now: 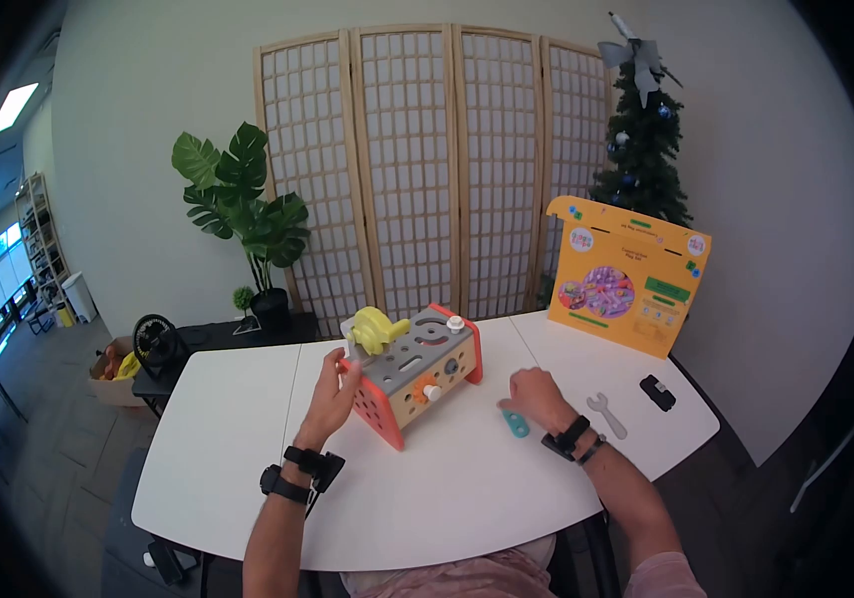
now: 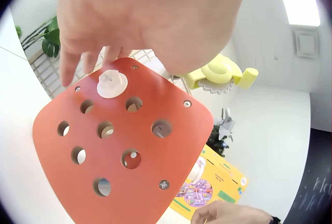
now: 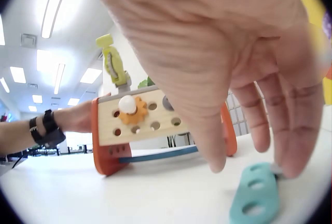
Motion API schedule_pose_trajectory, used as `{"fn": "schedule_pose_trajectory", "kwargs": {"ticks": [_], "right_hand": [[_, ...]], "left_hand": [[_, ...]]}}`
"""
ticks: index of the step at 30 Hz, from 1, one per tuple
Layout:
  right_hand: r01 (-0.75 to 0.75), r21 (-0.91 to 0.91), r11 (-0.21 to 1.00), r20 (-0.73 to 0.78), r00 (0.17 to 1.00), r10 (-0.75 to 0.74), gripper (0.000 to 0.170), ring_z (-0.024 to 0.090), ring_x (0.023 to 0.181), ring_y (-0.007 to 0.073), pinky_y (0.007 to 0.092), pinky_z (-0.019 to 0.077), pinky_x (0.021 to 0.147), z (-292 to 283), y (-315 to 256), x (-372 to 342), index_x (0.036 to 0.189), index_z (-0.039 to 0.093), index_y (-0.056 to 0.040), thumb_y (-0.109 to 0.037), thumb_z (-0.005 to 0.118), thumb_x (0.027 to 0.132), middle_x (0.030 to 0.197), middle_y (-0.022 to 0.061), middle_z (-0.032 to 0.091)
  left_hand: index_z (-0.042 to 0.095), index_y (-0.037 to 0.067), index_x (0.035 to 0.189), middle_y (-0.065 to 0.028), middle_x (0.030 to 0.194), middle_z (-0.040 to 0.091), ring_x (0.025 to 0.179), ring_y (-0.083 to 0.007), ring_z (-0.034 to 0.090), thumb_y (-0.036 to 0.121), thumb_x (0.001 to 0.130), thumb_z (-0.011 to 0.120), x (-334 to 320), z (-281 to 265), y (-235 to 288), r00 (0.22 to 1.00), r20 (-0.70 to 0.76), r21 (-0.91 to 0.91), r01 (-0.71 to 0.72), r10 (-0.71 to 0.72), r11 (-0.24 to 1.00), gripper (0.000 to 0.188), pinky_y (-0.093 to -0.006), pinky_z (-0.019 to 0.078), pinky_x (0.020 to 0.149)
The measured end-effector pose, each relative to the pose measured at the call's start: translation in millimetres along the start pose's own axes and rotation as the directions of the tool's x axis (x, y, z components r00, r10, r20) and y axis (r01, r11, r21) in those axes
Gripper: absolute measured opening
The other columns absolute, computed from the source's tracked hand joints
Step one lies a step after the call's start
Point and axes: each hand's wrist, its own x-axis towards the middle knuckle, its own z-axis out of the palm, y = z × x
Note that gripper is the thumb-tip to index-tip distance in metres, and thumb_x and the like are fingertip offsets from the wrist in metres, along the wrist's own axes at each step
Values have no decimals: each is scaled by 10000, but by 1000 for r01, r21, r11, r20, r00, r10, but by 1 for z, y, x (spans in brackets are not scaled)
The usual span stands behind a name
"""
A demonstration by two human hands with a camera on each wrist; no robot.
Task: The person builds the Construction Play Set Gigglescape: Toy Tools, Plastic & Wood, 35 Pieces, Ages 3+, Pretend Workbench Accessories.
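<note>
A toy workbench (image 1: 412,374) with red end panels, a grey top and a pale wooden front stands mid-table. My left hand (image 1: 332,399) is at its left end, fingers extended along the upper edge of the red end panel (image 2: 124,146). A white peg head (image 2: 112,84) sits in that panel below the fingers. On top is a yellow toy piece with a grey toothed disc (image 1: 375,331). My right hand (image 1: 542,399) reaches down with loosely extended fingers over a teal piece with holes (image 3: 257,195), fingertips right at its grey end.
A grey toy wrench (image 1: 606,416) lies right of my right hand, and a black object (image 1: 657,393) lies farther right. An upright yellow box (image 1: 631,274) stands at the table's back right. Behind the table are a folding screen (image 1: 407,169) and a potted plant (image 1: 248,199).
</note>
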Motion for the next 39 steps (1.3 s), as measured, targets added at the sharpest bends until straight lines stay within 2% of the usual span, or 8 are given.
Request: {"fn": "schedule_pose_trajectory", "kwargs": {"ticks": [6,7,14,20,22,28,33,39], "right_hand": [[-27,3,1000,5,1000,27,355,790,932,401,467,635,883,31,17,-51,941,788,-4,-317,906,823,964,210,807],[-17,61,998,-27,999,18,332,787,928,399,462,632,876,32,20,-54,940,785,-10,-288,905,805,961,206,807],[50,225,973,-248,969,8,292,774,909,367,447,616,845,-23,3,-64,950,789,-23,-211,899,756,964,191,798],[358,648,673,-342,925,-164,214,784,941,187,342,646,904,-59,-63,-34,1003,779,18,-73,895,848,1005,89,789],[377,765,522,-323,926,-197,221,772,961,164,326,636,993,-53,-82,-18,1045,780,23,-72,890,879,1009,72,778],[438,784,440,-324,893,-313,277,743,1031,144,308,604,995,-20,-109,30,1124,746,-7,-105,898,914,1127,39,771],[407,752,518,-265,907,-328,297,729,1101,170,350,574,1044,-18,-115,37,1150,752,-11,-142,895,925,1127,58,771],[404,697,592,-228,908,-352,316,725,1149,194,410,469,1243,-16,-116,39,1166,762,-11,-158,893,919,1130,81,783]], "left_hand": [[446,-27,1605,-265,1585,553,1458,-394,552,363,1154,623,-14,-19,7,986,-160,15,-43,45,999,622,-491,452,1224],[545,15,1535,-201,1510,633,1337,-303,652,222,1119,672,-22,-21,22,975,-222,40,-3,12,999,482,-427,566,1086],[724,37,1287,-87,1339,742,1108,-182,736,153,1044,774,-51,-49,50,996,-23,80,90,-88,993,274,-311,626,779],[717,55,1339,-116,1428,701,1197,-252,719,200,962,868,-44,-25,74,989,112,111,-105,93,988,431,-371,634,921],[698,95,1405,-133,1482,666,1317,-317,661,222,896,931,-41,-13,60,929,87,407,-363,360,838,574,-408,615,978],[675,100,1441,-157,1506,650,1394,-363,610,240,848,966,-44,-7,67,955,67,357,-293,289,887,675,-473,509,1153],[675,91,1439,-125,1364,712,1239,-290,684,245,965,872,-39,-6,64,971,1,153,-237,240,959,535,-409,578,989],[676,105,1432,-109,1346,695,1157,-241,688,219,1036,792,-33,-6,50,945,41,249,-324,324,913,428,-387,583,895]]}}
